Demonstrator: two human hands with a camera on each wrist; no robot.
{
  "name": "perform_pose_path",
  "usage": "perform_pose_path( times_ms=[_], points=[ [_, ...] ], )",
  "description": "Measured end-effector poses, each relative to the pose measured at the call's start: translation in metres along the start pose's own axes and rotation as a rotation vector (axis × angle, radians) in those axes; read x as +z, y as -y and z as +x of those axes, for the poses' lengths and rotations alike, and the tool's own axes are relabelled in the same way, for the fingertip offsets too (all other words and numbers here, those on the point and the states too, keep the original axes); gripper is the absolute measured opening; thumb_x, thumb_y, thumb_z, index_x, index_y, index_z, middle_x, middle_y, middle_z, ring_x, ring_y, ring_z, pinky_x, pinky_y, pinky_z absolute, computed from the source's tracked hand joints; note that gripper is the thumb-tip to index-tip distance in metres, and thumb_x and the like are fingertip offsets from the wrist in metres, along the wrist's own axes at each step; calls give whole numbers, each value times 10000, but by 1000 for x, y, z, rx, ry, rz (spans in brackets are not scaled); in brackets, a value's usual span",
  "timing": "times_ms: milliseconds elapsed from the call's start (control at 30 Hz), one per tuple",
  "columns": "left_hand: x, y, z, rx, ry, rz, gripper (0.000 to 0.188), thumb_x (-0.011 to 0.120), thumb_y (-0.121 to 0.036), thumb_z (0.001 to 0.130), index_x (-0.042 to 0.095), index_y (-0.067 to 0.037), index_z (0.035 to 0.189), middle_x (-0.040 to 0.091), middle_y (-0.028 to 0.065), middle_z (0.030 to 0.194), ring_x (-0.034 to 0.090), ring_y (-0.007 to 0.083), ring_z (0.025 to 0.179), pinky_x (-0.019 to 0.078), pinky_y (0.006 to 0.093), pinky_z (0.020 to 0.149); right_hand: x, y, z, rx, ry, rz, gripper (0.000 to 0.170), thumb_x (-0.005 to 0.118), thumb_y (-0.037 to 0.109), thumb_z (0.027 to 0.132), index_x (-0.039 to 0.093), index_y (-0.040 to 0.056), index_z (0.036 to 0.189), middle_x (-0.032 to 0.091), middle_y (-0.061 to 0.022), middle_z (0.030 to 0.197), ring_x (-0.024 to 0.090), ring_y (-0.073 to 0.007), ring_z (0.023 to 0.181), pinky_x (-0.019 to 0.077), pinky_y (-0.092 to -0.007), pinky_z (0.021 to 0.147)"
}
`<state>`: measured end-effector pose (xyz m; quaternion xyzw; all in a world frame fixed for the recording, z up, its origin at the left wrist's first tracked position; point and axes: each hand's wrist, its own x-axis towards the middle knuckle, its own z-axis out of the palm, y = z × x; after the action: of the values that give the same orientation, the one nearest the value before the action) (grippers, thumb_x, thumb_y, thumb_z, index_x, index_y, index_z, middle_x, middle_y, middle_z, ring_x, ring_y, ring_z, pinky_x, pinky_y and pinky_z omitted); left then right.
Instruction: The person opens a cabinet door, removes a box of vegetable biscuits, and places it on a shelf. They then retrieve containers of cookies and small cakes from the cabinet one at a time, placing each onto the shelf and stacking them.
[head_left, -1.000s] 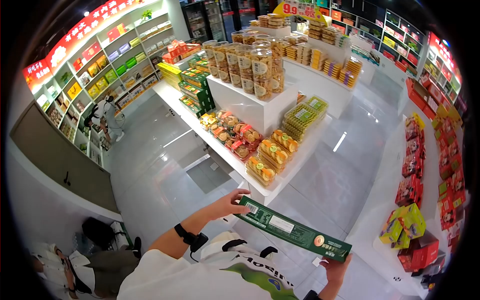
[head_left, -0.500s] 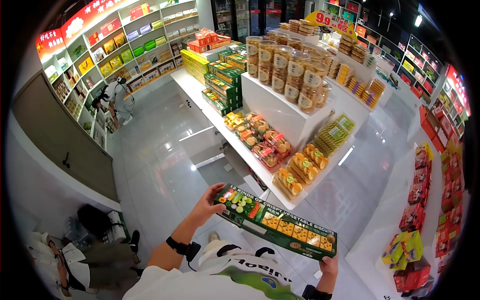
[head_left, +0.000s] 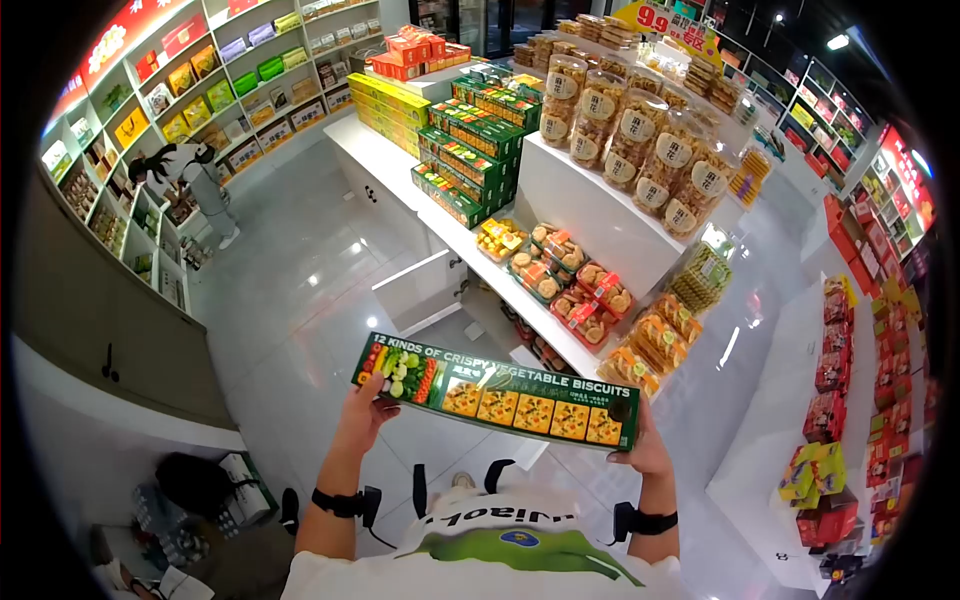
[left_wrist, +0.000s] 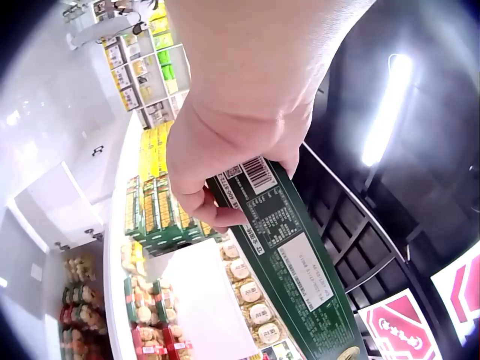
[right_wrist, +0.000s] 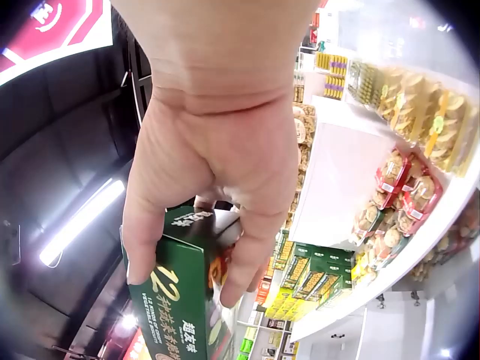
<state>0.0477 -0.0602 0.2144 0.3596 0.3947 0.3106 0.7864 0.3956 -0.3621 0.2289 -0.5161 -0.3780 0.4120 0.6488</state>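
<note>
Carefully: your long green biscuit box [head_left: 500, 395] hangs by its two ends.
From the left, your left hand [head_left: 364, 410] grips one end, thumb on the printed front; the box spans the gap before you; your right hand [head_left: 645, 442], fingers partly closed, clasps the other end. If either grip slackens, that end could drop; a wide swing forward might knock the orange-topped packs [head_left: 660, 338].

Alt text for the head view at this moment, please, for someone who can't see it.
A person's left hand and right hand hold a long green box of vegetable biscuits near its two ends, printed picture side toward the camera. Beyond it, a white counter bears stacked green boxes and clear jars of snacks.
</note>
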Motion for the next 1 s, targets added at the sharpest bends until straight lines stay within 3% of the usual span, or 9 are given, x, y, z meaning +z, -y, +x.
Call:
perform_pose_path(
  times_ms=[67,133,267,300,433,767,933,967,1000],
  points=[
    [-5,-12,23,71,31,32,355,587,-412,951,583,-125,1161,666,12,963,643,142,775,528,303,672,-1,1,21,-25,13,-60,1238,931,68,521,196,82,1517,376,-107,1482,427,-267,1334,409,-427,1073],
    [3,-28,43,104,38,57,385,537,-450,971,589,-131,1180,678,24,993,660,148,778,530,298,662,8,7,43,184,-15,243,1199,912,128,596,163,106,1532,411,-106,1457,536,-303,1230,572,-471,854],
    [10,-69,80,101,26,191,523,429,-537,983,587,-58,1122,680,96,882,671,179,631,539,298,531,4,-11,89,237,-130,275,971,781,367,766,209,103,1505,503,-121,1373,653,-311,1053,619,-451,596],
    [6,-76,96,84,10,250,541,418,-544,986,599,-45,1092,680,101,854,671,185,626,539,296,529,8,-14,106,268,-183,266,781,662,474,850,340,87,1448,627,-115,1169,693,-255,873,617,-453,573],
    [21,-131,148,37,-98,596,687,370,-615,980,649,11,940,674,131,727,657,197,548,529,298,494,-10,-31,179,525,-226,246,612,416,569,966,571,41,1235,636,-52,702,589,-162,490,608,-443,518],
    [112,-216,325,36,-81,746,709,325,-614,991,655,13,1003,691,134,776,647,194,562,527,301,511,-77,-29,363,512,-212,271,607,466,579,940,561,32,1185,678,-102,849,619,-198,503,598,-401,469],
    [145,-233,396,84,6,560,555,362,-499,1019,557,-11,1199,697,135,937,690,204,718,567,330,612,-108,-50,413,430,-289,244,692,617,354,925,340,6,1454,637,-125,1097,648,-172,850,580,-308,747],
    [156,-236,414,134,-43,398,498,384,-432,1031,496,-24,1292,686,144,1005,697,217,769,578,348,630,-91,10,432,697,-217,-121,861,700,165,854,178,15,1522,528,-136,1291,553,-185,1101,486,-293,937],
    [158,-245,431,102,78,251,486,468,-313,1021,325,-70,1417,614,142,1187,675,222,926,578,376,746,-86,-3,440,438,-142,-178,945,732,148,816,122,26,1528,481,-139,1338,517,-203,1159,452,-313,985]
  ],
)
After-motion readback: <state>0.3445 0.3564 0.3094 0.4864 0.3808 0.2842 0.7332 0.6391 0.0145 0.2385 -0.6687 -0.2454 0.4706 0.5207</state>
